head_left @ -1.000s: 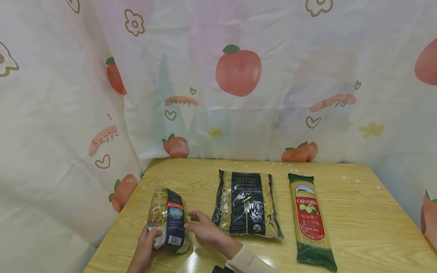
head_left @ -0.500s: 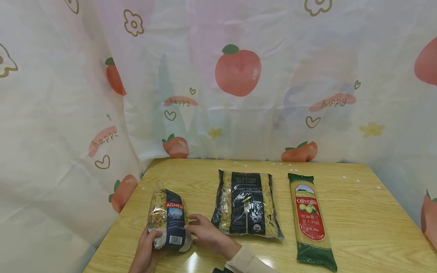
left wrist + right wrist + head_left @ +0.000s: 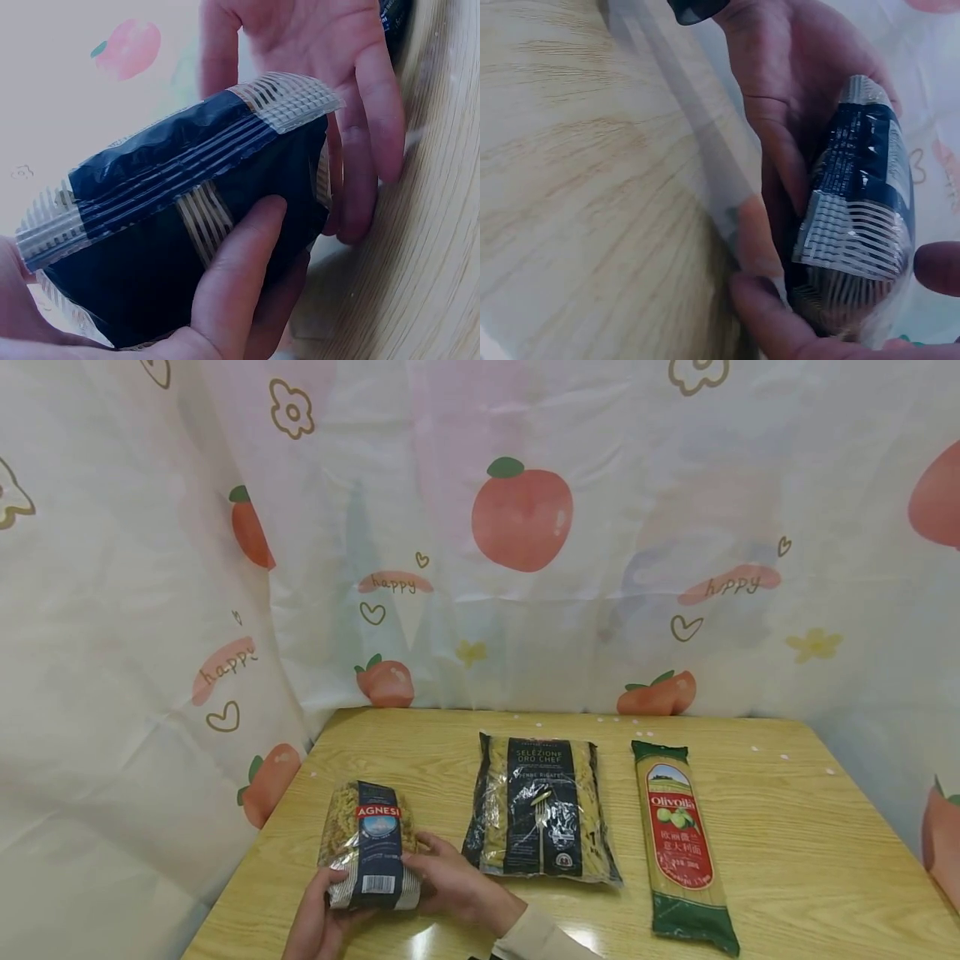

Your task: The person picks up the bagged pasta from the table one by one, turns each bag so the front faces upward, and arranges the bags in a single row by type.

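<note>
A clear and dark-blue bag of short pasta (image 3: 378, 852) with a red brand band is at the front left in the head view, tilted up with its label facing me. My left hand (image 3: 322, 906) grips its lower left corner, thumb on the front and fingers underneath. From the other side my right hand (image 3: 461, 885) holds the right edge, its thumb at the front. The left wrist view looks onto the sealed bottom end (image 3: 195, 180), with a left finger pressed along it. In the right wrist view the striped end (image 3: 851, 232) lies between both hands.
A large black-labelled bag of penne (image 3: 540, 810) lies mid-table, just beyond my right hand. Farther right is a long green-ended pack of spaghetti (image 3: 682, 843). A fruit-printed curtain (image 3: 525, 635) closes off the wooden table (image 3: 780, 827) at the back and sides.
The short-pasta bag has turned so its label faces me more squarely, and its top has dipped slightly. My right hand has closed in on its right edge. Both other packs stay put.
</note>
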Demonstrator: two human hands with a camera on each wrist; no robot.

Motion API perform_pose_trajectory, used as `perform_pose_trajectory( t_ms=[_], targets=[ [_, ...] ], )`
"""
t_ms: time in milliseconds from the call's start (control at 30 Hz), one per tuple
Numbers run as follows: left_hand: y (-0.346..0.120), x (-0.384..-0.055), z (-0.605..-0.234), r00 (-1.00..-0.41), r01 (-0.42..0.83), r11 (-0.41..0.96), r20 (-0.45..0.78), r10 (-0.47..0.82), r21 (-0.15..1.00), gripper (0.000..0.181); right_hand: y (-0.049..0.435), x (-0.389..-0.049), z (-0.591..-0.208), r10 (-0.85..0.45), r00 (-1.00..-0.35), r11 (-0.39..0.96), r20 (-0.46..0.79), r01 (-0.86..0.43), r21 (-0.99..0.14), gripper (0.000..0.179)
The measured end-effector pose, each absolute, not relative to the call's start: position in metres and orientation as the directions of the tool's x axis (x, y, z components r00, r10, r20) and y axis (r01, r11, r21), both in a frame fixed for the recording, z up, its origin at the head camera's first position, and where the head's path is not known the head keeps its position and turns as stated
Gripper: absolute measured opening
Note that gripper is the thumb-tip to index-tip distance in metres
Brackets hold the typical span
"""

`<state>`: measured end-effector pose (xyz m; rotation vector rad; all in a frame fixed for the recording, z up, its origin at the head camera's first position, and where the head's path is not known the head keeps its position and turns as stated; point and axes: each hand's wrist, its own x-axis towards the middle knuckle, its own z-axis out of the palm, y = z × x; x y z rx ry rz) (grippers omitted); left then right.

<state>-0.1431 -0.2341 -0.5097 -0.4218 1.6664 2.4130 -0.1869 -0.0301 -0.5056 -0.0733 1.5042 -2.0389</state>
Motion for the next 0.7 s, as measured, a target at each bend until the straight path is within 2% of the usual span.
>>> perform_pose_trajectory(
  t_ms=[267,433,700],
  targets=[
    [-0.237,-0.142,-0.507,-0.938,-0.331,-0.405,-0.345,0.041,0.852,0.058,-0.031,-0.183,-0.506,-0.536,-0.797,-0.225,-0.279,0.453,-0.863,0.085],
    [-0.24,-0.142,-0.504,-0.93,-0.361,-0.42,-0.358,0.089,0.833,0.065,-0.03,-0.182,-0.503,-0.546,-0.8,-0.279,-0.25,0.455,-0.846,0.082],
    [-0.25,-0.142,-0.506,-0.907,-0.421,-0.448,-0.362,0.215,0.788,0.063,-0.028,-0.181,-0.5,-0.533,-0.806,-0.303,-0.257,0.466,-0.831,0.074]
  ],
)
